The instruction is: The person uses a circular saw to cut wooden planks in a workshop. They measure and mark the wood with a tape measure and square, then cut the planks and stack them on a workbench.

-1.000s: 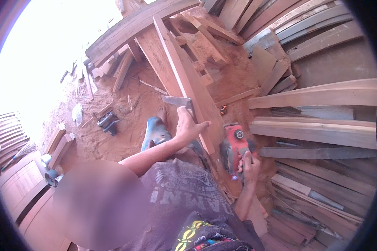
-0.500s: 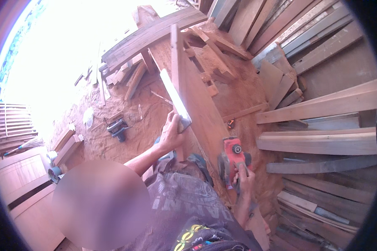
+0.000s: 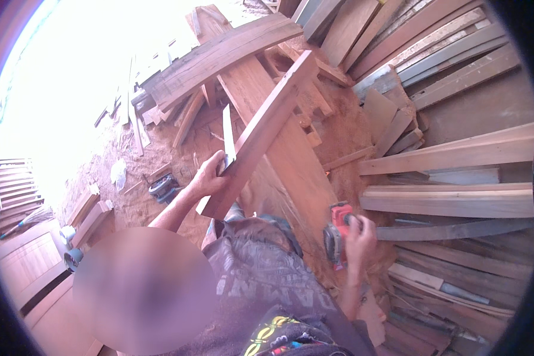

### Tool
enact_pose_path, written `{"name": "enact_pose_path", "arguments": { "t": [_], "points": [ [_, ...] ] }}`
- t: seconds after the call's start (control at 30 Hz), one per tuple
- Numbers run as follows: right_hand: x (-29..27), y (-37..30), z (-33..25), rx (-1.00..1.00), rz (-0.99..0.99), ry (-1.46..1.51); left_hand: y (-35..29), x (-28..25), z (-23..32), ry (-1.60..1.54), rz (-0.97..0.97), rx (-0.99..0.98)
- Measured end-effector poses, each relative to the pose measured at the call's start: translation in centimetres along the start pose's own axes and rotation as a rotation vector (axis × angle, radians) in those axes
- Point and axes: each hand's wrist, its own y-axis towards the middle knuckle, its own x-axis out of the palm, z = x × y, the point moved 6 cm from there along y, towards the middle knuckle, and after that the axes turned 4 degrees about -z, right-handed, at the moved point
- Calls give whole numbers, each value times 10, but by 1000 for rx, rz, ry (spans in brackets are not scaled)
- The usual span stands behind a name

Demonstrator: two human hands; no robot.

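My left hand [image 3: 209, 175] is closed round a try square with a bright metal blade [image 3: 228, 132], and its fingers also press against a long, narrow wooden board [image 3: 270, 124]. The board is tilted, its near end close to my body and its far end above the wide plank [image 3: 296, 169]. On the right, my right hand [image 3: 360, 234] grips a red and dark electric planer [image 3: 337, 240] at its top. The planer stands at the right edge of the plank's near end; its underside is hidden.
A thick beam [image 3: 213, 56] lies across the plank's far part. Offcuts [image 3: 187, 121] and sawdust cover the ground. Another dark power tool [image 3: 165, 187] lies at the left. Stacked boards [image 3: 451, 202] line the right side, some jutting toward the planer.
The board has swung from nearly upright in view to a slant, its far end going right. My left hand has moved left and the square with it. My right hand has shifted slightly right with the planer.
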Motion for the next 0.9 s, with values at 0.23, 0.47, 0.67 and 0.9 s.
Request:
{"name": "enact_pose_path", "arguments": {
  "t": [0.23, 0.47, 0.67, 0.9],
  "points": [
    [303, 23, -128, 313, -880, 1075, 23, -18, -32, -83, -87, -1],
    [342, 33, -172, 274, -821, 1354, -74, -98, -33, -284, 424, 54],
    [336, 49, -215, 230, -910, 1287, -161, -137, -76, -424, 810, -97],
    [346, 82, -255, 213, -1052, 1022, -87, -76, -126, -898, 732, -397]
  ]
}}
